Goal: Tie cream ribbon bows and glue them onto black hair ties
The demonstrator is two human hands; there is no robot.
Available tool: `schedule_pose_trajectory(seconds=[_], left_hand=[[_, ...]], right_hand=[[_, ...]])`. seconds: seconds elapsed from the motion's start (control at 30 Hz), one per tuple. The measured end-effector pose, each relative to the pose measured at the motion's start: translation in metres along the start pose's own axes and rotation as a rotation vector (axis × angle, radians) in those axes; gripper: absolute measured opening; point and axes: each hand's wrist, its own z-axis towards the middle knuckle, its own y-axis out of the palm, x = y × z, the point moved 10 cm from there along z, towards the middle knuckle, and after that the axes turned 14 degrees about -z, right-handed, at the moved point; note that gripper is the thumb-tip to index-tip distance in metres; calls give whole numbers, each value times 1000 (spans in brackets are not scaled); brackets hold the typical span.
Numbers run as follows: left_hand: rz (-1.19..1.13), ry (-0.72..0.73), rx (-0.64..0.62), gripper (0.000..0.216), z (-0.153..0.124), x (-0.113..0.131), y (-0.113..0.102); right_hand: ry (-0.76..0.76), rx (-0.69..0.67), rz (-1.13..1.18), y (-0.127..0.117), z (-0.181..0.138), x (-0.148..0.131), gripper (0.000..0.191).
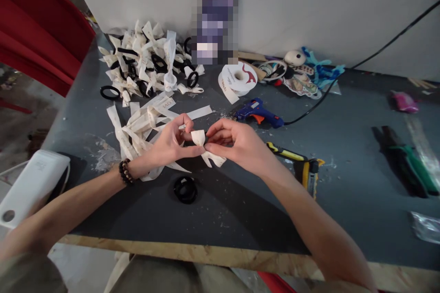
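Note:
Between my two hands is a cream ribbon bow [198, 138] with its tails hanging toward me. My left hand [172, 139] pinches its left side between thumb and fingers. From the other side, my right hand [237, 144] grips the bow near its middle with thumb and fingertips. Cut cream ribbon strips [137, 135] lie loosely under and beyond my left hand. Black hair ties [185, 189] rest on the table just below the bow. A blue hot glue gun [259, 112] lies beyond my right hand.
Finished bows on black hair ties [147, 59] are heaped at the back left. A ribbon spool [239, 78] stands behind the glue gun. Yellow-black cutters [305, 169], green-handled pliers [407, 162] and a pink item [405, 101] lie rightward. A white power bank [34, 187] sits left; a black cord [330, 89] crosses the right.

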Motion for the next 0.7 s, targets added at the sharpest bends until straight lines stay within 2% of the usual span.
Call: schedule_pose_trajectory(seconds=[0.27, 0.7], left_hand=[[-50, -21, -3, 59, 1, -4, -4], [-22, -68, -3, 65, 2, -4, 1]], right_hand=[[83, -63, 170, 8, 3, 11, 30], [60, -95, 137, 11, 3, 15, 28]])
